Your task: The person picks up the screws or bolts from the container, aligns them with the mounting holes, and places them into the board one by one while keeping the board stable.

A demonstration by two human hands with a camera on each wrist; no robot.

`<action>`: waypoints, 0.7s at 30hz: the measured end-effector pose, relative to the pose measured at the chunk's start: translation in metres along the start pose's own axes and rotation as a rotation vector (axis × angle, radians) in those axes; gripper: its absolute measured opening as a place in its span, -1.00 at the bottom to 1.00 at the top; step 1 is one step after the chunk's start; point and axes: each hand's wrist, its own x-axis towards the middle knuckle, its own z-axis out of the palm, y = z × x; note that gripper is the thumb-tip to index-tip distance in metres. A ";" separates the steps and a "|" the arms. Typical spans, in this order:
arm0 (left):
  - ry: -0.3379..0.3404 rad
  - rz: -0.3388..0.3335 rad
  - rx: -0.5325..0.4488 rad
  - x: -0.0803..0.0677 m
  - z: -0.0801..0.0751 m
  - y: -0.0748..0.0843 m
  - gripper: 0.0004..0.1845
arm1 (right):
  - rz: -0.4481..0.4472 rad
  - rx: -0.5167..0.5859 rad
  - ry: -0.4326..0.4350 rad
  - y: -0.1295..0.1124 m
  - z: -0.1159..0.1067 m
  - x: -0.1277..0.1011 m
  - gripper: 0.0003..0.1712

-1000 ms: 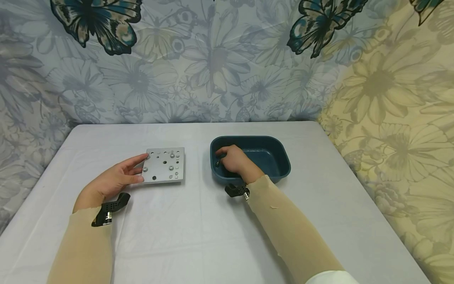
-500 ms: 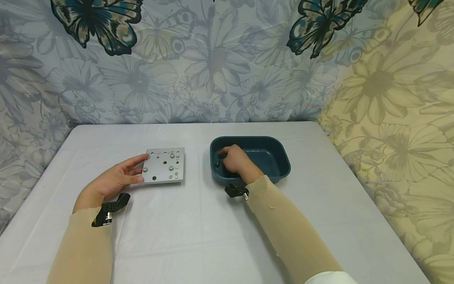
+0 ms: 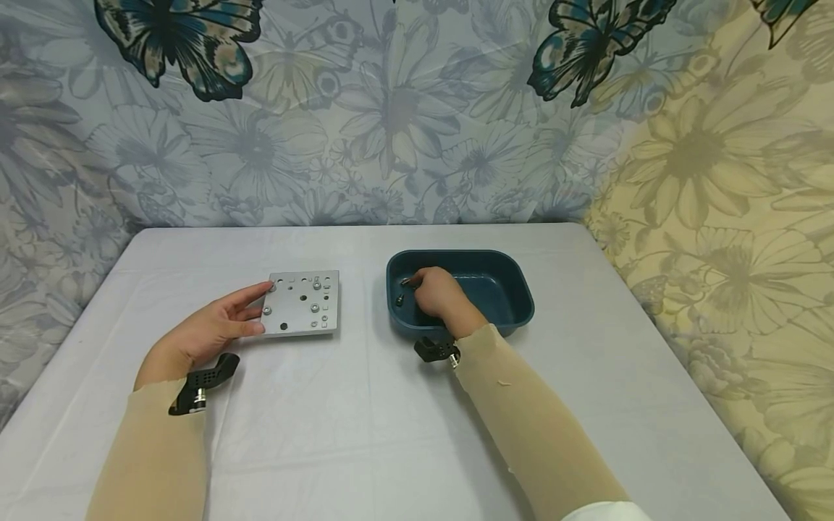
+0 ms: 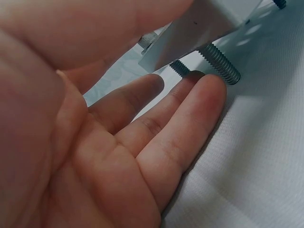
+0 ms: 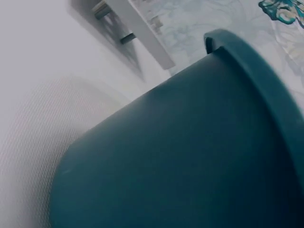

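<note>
A square metal plate [image 3: 302, 303] with holes and a few bolts in it lies on the white table. My left hand [image 3: 215, 327] holds its left edge. In the left wrist view the thumb lies over the plate [image 4: 209, 23] and straight fingers [image 4: 190, 109] reach beneath it, beside a threaded bolt [image 4: 219, 64]. My right hand [image 3: 433, 293] is inside the dark teal bin [image 3: 515, 278], with its fingers curled and pinching a small silvery bolt [image 3: 405, 281] near the bin's left wall. Another small bolt [image 3: 397, 297] lies on the bin floor. The right wrist view shows only the bin's outer wall [image 5: 190, 156] and the plate [image 5: 137, 28].
The table [image 3: 365, 434] is covered by a white cloth and backed by flowered fabric walls. Black camera mounts sit on both wrists. The bin stands right of the plate with a hand's width between them.
My right hand's fingers have curled in and drawn a little right inside the bin, closing on a small bolt. The left hand and the plate have stayed still.
</note>
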 end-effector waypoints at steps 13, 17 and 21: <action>0.011 -0.017 0.007 -0.001 0.000 0.003 -0.05 | -0.019 -0.110 0.036 -0.006 0.003 0.001 -0.62; 0.014 -0.020 0.009 -0.002 0.001 0.005 -0.04 | -0.002 -0.132 0.047 -0.006 0.006 0.004 -0.65; 0.020 -0.021 0.010 -0.002 0.001 0.005 -0.04 | 0.009 -0.161 0.039 -0.006 0.005 0.005 -0.65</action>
